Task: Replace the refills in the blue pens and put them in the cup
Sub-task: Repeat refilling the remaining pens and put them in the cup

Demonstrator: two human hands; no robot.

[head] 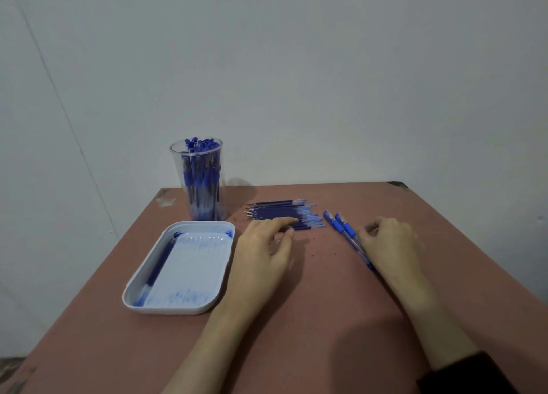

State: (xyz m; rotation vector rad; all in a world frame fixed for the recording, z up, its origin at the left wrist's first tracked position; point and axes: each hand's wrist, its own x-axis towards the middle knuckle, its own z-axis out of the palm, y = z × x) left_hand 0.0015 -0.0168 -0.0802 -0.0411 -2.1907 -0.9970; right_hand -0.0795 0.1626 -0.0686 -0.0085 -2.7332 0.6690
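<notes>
While beneath the right hand (pixel 387 239), two blue pens (pixel 338 226) diagonal, caps far-left.

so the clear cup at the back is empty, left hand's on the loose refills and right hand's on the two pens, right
Not quite. The head view shows the clear cup is not empty: it is packed with blue pens. The rest holds: the left hand is on the loose refills and the right hand is on the two pens.
</notes>
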